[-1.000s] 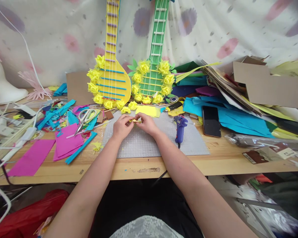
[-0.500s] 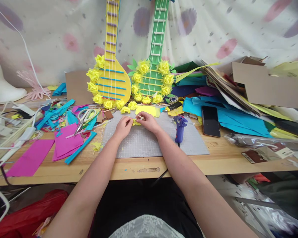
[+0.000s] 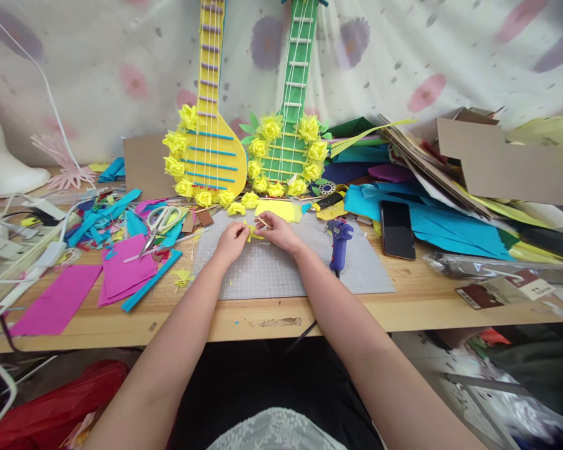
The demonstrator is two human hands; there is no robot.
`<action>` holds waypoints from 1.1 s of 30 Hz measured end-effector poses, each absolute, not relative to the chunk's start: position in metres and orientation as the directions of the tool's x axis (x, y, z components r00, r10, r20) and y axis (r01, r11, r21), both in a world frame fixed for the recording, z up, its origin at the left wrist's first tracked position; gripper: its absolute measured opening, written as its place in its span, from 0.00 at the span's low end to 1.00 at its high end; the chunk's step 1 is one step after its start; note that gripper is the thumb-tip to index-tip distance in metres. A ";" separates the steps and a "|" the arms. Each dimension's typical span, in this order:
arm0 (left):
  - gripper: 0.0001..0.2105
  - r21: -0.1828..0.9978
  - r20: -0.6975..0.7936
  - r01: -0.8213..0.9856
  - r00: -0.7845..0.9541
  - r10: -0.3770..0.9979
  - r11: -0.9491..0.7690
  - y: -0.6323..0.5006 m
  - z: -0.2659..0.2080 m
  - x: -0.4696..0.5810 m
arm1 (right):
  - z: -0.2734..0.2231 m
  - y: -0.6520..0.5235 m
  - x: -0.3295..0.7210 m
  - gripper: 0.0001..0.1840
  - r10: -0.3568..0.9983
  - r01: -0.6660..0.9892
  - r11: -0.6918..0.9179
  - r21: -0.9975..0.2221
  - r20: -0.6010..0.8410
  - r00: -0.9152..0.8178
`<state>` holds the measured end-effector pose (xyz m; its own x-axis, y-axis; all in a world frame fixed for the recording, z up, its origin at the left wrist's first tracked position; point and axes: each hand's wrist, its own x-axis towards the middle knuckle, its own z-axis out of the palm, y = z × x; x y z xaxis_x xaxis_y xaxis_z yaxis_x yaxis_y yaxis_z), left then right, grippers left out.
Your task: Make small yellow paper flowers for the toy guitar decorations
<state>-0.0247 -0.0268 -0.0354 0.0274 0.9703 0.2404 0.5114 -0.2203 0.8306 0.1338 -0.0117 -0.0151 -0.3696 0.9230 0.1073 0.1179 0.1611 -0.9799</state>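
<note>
Above the mat, our left hand pinches yellow paper between fingertips, seemingly to steady it; our right hand has fingers closed on a stick. We have the glue gun nearby, likely for reach.

A wooden table runs right across, and centre stage on it lies a grey mat. Look left of the mat: a small scatter of yellow scraps just beside it, then a slanting blue strip, pink sheets beyond. Over to the mat's right, there's a phone lying flat, blue paper next to it, and farther right, a small box.
</note>
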 end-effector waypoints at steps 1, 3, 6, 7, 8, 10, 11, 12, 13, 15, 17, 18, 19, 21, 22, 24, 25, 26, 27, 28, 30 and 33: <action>0.08 0.823 0.242 0.521 0.035 0.970 -0.225 -0.027 -0.034 -0.025 | -0.014 -0.012 0.134 0.17 0.923 0.125 0.152 -0.980 0.096 -0.371; 0.10 0.802 0.254 0.545 0.056 0.966 -0.242 -0.029 -0.031 -0.025 | -0.013 -0.013 0.134 0.17 0.924 0.139 0.135 -0.981 0.074 -0.376; 0.12 0.778 0.279 0.564 0.083 0.957 -0.275 -0.030 -0.028 -0.026 | -0.013 -0.012 0.135 0.17 0.921 0.159 0.115 -0.980 0.046 -0.386; 0.12 0.775 0.284 0.566 0.086 0.955 -0.282 -0.030 -0.028 -0.026 | -0.014 -0.012 0.135 0.16 0.921 0.164 0.112 -0.980 0.041 -0.387; 0.13 0.774 0.288 0.567 0.085 0.954 -0.284 -0.030 -0.028 -0.027 | -0.014 -0.012 0.135 0.16 0.921 0.166 0.112 -0.980 0.039 -0.389; 0.12 0.776 0.295 0.565 0.071 0.953 -0.282 -0.029 -0.029 -0.027 | -0.015 -0.011 0.135 0.16 0.918 0.160 0.119 -0.980 0.048 -0.393; 0.11 0.780 0.301 0.560 0.057 0.952 -0.280 -0.029 -0.030 -0.027 | -0.015 -0.011 0.135 0.16 0.917 0.152 0.124 -0.981 0.054 -0.396; 0.11 0.786 0.307 0.552 0.043 0.951 -0.279 -0.028 -0.030 -0.027 | -0.015 -0.012 0.135 0.16 0.915 0.143 0.125 -0.982 0.058 -0.400; 0.11 0.794 0.312 0.540 0.033 0.949 -0.280 -0.028 -0.030 -0.027 | -0.014 -0.012 0.135 0.16 0.913 0.136 0.122 -0.983 0.057 -0.403; 0.12 0.812 0.315 0.508 0.033 0.949 -0.287 -0.028 -0.029 -0.027 | -0.013 -0.013 0.135 0.16 0.913 0.128 0.105 -0.986 0.045 -0.405; 0.14 0.844 0.293 0.456 0.049 0.955 -0.282 -0.029 -0.027 -0.027 | -0.011 -0.013 0.136 0.16 0.915 0.126 0.084 -0.988 0.027 -0.402; 0.15 0.868 0.270 0.418 0.055 0.961 -0.268 -0.029 -0.026 -0.027 | -0.010 -0.013 0.136 0.16 0.916 0.126 0.077 -0.989 0.020 -0.402; 0.16 0.896 0.240 0.372 0.057 0.969 -0.244 -0.030 -0.025 -0.027 | -0.010 -0.014 0.136 0.16 0.916 0.125 0.073 -0.989 0.017 -0.401; 0.19 0.945 0.167 0.274 0.059 0.984 -0.177 -0.031 -0.023 -0.028 | -0.009 -0.013 0.136 0.16 0.915 0.124 0.072 -0.990 0.016 -0.402; 0.20 0.962 0.132 0.232 0.059 0.990 -0.142 -0.031 -0.022 -0.028 | -0.009 -0.013 0.137 0.16 0.915 0.123 0.073 -0.990 0.017 -0.403; 0.21 0.979 0.088 0.181 0.046 0.995 -0.095 -0.032 -0.021 -0.028 | -0.009 -0.013 0.137 0.15 0.915 0.122 0.077 -0.989 0.022 -0.402; 0.20 0.980 0.084 0.177 0.038 0.996 -0.089 -0.032 -0.021 -0.027 | -0.009 -0.013 0.137 0.15 0.916 0.123 0.081 -0.989 0.025 -0.400; 0.19 0.977 0.097 0.189 0.031 0.995 -0.101 -0.032 -0.021 -0.027 | -0.009 -0.013 0.137 0.15 0.917 0.124 0.087 -0.988 0.031 -0.397; 0.18 0.970 0.122 0.209 0.025 0.992 -0.124 -0.033 -0.022 -0.027 | -0.009 -0.013 0.137 0.15 0.919 0.125 0.094 -0.988 0.038 -0.393; 0.16 0.961 0.153 0.231 0.021 0.988 -0.154 -0.033 -0.022 -0.027 | -0.009 -0.013 0.138 0.15 0.921 0.126 0.103 -0.987 0.047 -0.388; 0.14 0.942 0.207 0.268 0.020 0.978 -0.205 -0.033 -0.023 -0.028 | -0.009 -0.013 0.139 0.15 0.921 0.125 0.116 -0.985 0.060 -0.385; 0.11 0.915 0.265 0.310 0.023 0.964 -0.259 -0.034 -0.022 -0.028 | -0.010 -0.013 0.139 0.15 0.917 0.123 0.121 -0.985 0.064 -0.393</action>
